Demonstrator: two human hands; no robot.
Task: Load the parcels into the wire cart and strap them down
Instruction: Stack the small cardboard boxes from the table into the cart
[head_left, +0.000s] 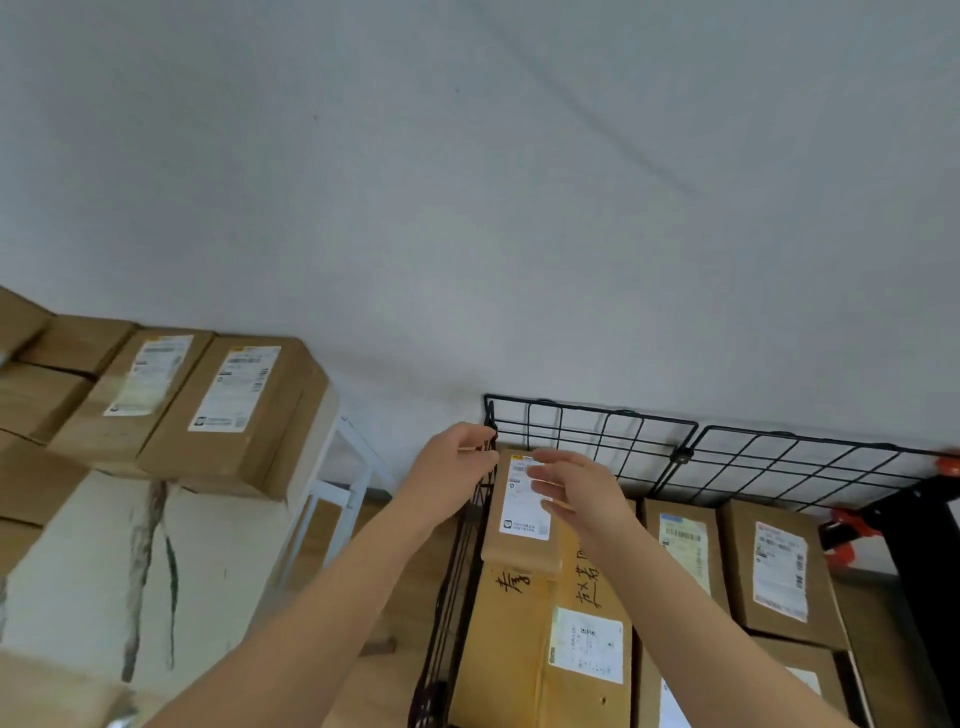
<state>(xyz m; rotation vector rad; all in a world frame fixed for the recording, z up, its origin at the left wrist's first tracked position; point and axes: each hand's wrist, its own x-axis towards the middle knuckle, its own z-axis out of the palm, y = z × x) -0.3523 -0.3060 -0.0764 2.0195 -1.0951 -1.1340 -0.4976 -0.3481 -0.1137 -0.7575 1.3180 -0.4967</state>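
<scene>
Load: parcels (779, 566) fill wire cart (592, 431), more boxes (234, 410) on worktop (78, 571) | left hand (457, 462) pinches strap (487, 448) at cart's far-left corner | right hand (576, 493) spread, empty, over top parcel (522, 525) | strapping seemingly just starting

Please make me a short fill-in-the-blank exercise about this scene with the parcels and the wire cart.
1. The wire cart has a mesh of ___ colour.
2. The small parcel lies on ___ of the big box with handwriting.
3. The open hand above the small parcel is the person's ___ one.
4. The left hand pinches a dark cord at the cart's far ___.

Missing words: black; top; right; corner.
</scene>
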